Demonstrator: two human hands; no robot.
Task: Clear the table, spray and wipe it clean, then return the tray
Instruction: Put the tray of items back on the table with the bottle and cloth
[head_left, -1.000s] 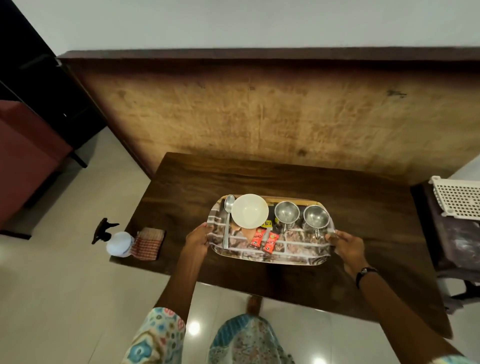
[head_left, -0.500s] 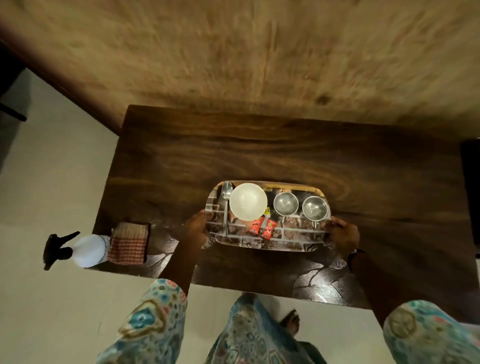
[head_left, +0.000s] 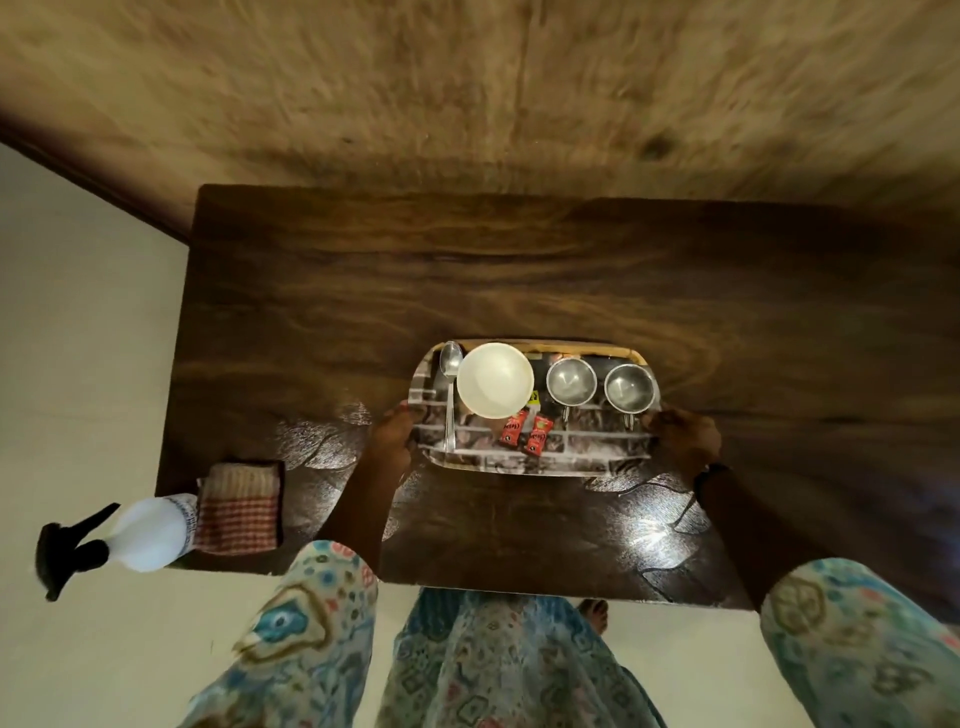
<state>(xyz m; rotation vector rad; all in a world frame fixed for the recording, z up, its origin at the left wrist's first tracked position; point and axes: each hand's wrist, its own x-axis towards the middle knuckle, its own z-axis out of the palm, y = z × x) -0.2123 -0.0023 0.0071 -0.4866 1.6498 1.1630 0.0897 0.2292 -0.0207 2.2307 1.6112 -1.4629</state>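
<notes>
head view: left hand (head_left: 390, 441) and right hand (head_left: 683, 439) each grip an end of the tray (head_left: 540, 460), fingers clamped, over the wooden surface (head_left: 519, 280).

Cream bowl (head_left: 495, 380), red sachets (head_left: 524, 434), seemingly brick-patterned tray (head_left: 597, 457).

Dim, warm indoor light. Dark wood tabletop (head_left: 519, 270) soaks up most of it; bright glare patch near front right edge, w/ sheen streaks across the near part. Steel cups (head_left: 571, 382) and white bowl (head_left: 495, 380) catch highlights. Wall (head_left: 467, 78) behind is motion-smeared, soft. Strong wide-angle bend: tabletop edges splay, spray bottle (head_left: 140, 532) stretched at left. Sleeves (head_left: 306, 639) at bottom blurry. Forearms nearly silhouettes.
</notes>
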